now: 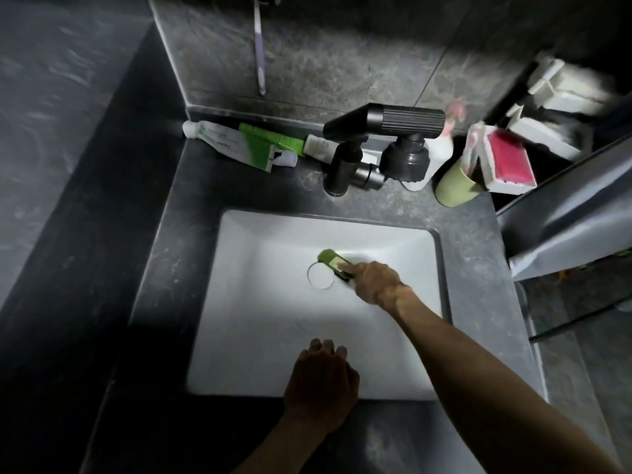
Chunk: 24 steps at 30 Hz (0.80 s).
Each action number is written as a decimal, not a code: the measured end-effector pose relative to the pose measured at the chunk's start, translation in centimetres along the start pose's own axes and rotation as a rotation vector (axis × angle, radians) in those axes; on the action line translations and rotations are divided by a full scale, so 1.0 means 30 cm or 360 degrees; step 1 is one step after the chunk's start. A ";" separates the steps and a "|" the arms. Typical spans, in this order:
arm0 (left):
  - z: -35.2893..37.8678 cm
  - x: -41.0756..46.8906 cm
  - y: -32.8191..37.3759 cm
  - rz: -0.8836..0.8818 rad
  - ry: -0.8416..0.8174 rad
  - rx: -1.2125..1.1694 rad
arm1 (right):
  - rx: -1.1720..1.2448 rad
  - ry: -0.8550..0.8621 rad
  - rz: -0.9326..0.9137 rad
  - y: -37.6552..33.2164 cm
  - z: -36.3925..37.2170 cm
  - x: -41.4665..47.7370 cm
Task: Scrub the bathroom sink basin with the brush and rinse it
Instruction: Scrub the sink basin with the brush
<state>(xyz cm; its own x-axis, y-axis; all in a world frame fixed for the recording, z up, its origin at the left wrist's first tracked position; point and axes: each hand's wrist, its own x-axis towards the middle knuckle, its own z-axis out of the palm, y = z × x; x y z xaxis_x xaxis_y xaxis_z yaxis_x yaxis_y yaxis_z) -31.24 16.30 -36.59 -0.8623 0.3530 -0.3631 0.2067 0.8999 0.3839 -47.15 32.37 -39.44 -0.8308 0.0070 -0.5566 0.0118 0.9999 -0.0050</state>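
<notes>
While the right hand [374, 282] grips the green brush [333, 263] by its handle, the brush head lies on the floor of the white basin [260, 319], just beside the round drain [319, 276] on its right. The left hand [321, 384] rests on the basin's near rim with fingers bent over the edge; I cannot tell whether it grips. The basin is sunk into a dark stone desk [160, 268]. Behind it stands a dark tap [383, 145], its spout turned sideways. Left of the tap lie a tube [219, 136] and a green box [270, 145]; to the right stands a green cup [456, 188]. Dim grey tiles form the wall [342, 56], where 1 toothbrush [259, 46] hangs.
</notes>
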 end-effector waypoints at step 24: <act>0.013 -0.002 0.000 0.0019 0.0085 -0.0026 | 0.0092 0.0008 0.0062 0.034 0.056 -0.145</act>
<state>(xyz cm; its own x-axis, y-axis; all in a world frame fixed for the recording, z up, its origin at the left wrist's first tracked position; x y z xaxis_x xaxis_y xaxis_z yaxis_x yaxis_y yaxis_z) -31.00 16.36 -36.90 -0.8834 0.3489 -0.3128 0.2098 0.8914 0.4017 -42.58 33.35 -38.41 -0.8317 0.0460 -0.5533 0.0760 0.9966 -0.0314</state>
